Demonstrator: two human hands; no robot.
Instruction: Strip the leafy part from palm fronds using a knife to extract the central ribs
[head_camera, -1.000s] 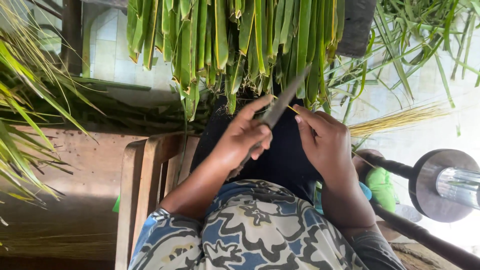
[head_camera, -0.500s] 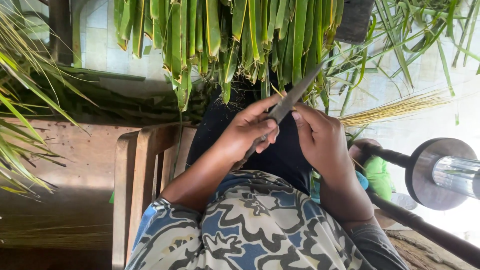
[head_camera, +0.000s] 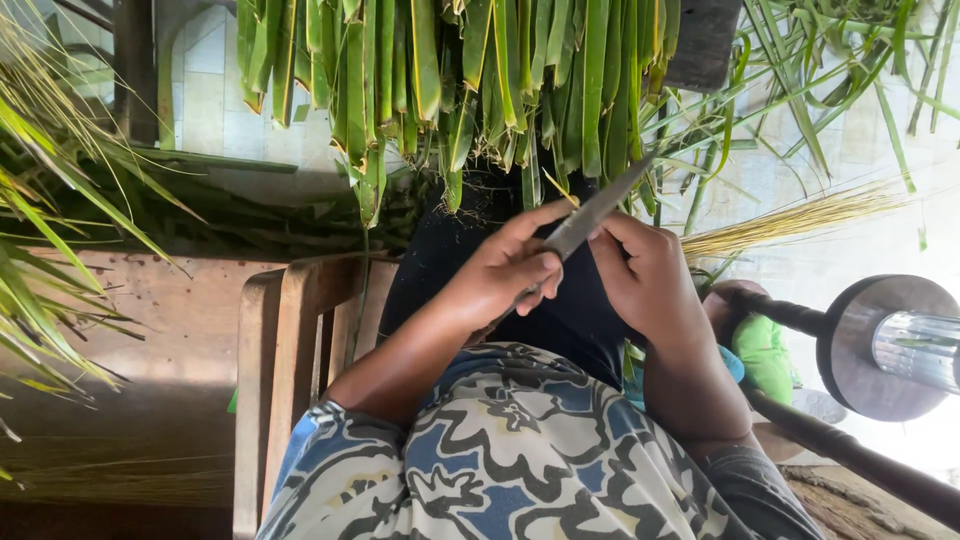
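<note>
Left hand fingers curl tight around a knife, blade angling up and away past the fingertips. Right hand fingers pinch closed on a thin yellowish leaf rib just beside the blade. Green leaf strips hang beyond. Risk: blade touches the right fingertips, so 1 slip likely nicks them or snaps the rib.

Soft daylight from the right overexposes the pale floor, leaving the left side shadowed and edges slightly blurred.
</note>
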